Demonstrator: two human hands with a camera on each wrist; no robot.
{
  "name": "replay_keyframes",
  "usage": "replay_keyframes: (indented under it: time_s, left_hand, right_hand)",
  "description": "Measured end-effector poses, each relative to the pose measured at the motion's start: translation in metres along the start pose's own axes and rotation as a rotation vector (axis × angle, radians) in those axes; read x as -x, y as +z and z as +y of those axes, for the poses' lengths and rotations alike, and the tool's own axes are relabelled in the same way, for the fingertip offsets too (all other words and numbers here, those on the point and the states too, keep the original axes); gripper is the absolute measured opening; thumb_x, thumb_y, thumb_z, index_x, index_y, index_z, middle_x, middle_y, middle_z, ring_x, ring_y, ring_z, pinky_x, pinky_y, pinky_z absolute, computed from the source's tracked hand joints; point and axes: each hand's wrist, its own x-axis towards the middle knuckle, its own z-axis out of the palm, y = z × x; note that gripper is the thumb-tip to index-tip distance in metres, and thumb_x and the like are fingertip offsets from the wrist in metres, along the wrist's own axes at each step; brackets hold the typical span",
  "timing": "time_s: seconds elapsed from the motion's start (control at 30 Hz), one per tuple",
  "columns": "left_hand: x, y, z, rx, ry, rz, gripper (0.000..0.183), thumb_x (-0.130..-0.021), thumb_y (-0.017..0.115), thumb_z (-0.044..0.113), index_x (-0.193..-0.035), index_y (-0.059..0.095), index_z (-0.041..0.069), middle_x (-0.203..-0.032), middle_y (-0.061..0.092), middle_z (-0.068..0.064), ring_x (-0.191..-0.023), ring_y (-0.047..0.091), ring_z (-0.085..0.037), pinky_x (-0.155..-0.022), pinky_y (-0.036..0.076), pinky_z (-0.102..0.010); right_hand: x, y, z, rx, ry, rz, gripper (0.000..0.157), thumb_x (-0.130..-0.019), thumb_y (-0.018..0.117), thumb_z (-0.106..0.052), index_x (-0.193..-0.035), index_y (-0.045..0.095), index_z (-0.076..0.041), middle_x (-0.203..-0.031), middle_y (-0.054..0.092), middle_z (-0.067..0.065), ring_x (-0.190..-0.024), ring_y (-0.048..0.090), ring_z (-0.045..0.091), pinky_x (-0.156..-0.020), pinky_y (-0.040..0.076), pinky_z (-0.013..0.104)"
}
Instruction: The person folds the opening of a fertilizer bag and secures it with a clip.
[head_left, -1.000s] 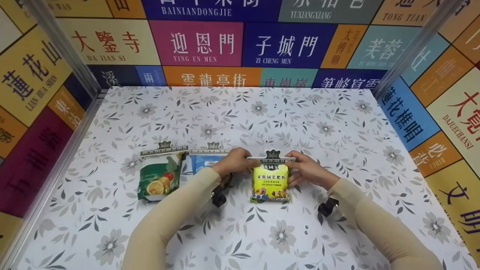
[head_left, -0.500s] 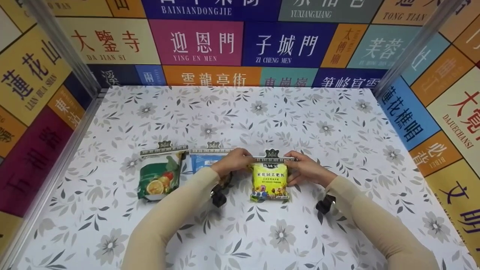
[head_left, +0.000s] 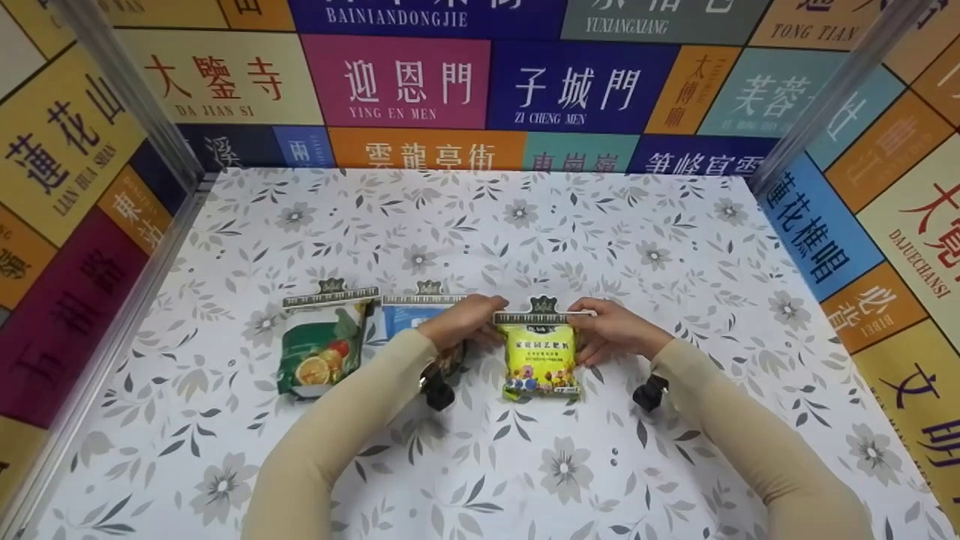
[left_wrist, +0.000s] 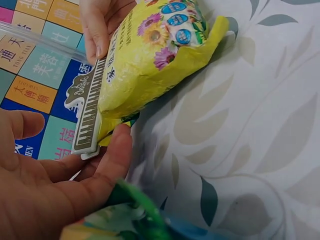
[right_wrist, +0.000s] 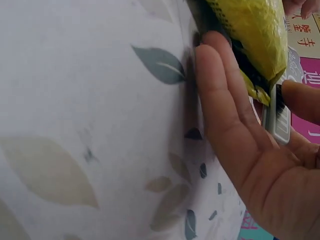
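A yellow plastic bag of plant fertilizer with printed flowers lies on the table, its top edge held in a bag clip patterned like piano keys. My right hand pinches the right end of this clip, thumb on the front; in the right wrist view the other fingers extend under the bag. At the clip's left end is my left hand. In the left wrist view its thumb stands away from the clip, while the fingertips are right at the clip and the bag's lower corner.
To the left lies a green bag with fruit pictures, a similar clip along its top. Between it and the yellow bag is a blue clipped bag, partly covered by my left arm. Printed panels wall the table behind and at the sides.
My left thumb has come off the left end of the clip, which now shows uncovered. My right hand keeps its hold, and the yellow bag stays nearly in place.
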Motion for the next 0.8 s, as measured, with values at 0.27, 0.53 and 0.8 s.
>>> replay_keyframes:
  time_s: [0.27, 0.53, 0.8]
  left_hand:
    - [-0.0015, -0.0001, 0.0035, 0.007, -0.033, 0.047, 0.052, -0.101, 0.046, 0.029, -0.135, 0.05, -0.011, -0.099, 0.07, -0.029, -0.077, 0.071, -0.029, -0.077, 0.058, -0.038]
    - [-0.001, 0.001, 0.0049, 0.036, -0.028, 0.039, 0.057, -0.103, 0.046, 0.029, -0.144, 0.036, -0.01, -0.141, 0.049, -0.027, -0.101, 0.068, -0.037, -0.087, 0.056, -0.041]
    - [0.0014, 0.0053, 0.0071, 0.083, -0.039, 0.045, 0.061, -0.101, 0.049, 0.029, -0.148, 0.033, -0.007, -0.151, 0.037, -0.024, -0.119, 0.058, -0.04, -0.094, 0.052, -0.043]
  right_hand:
    - [0.0011, -0.0014, -0.0059, 0.174, -0.01, 0.045, 0.034, -0.104, 0.054, -0.032, -0.125, 0.056, -0.006, -0.075, 0.07, 0.018, -0.059, 0.071, 0.026, -0.055, 0.058, 0.036]
    - [-0.0005, -0.005, -0.0013, 0.159, -0.004, 0.08, 0.046, -0.102, 0.058, -0.034, -0.138, 0.057, -0.005, -0.072, 0.071, 0.014, -0.053, 0.068, 0.019, -0.051, 0.054, 0.032]
    - [-0.002, -0.0075, 0.0017, 0.178, -0.009, 0.075, 0.045, -0.102, 0.059, -0.03, -0.142, 0.055, -0.011, -0.062, 0.068, 0.011, -0.044, 0.062, 0.014, -0.046, 0.053, 0.03]
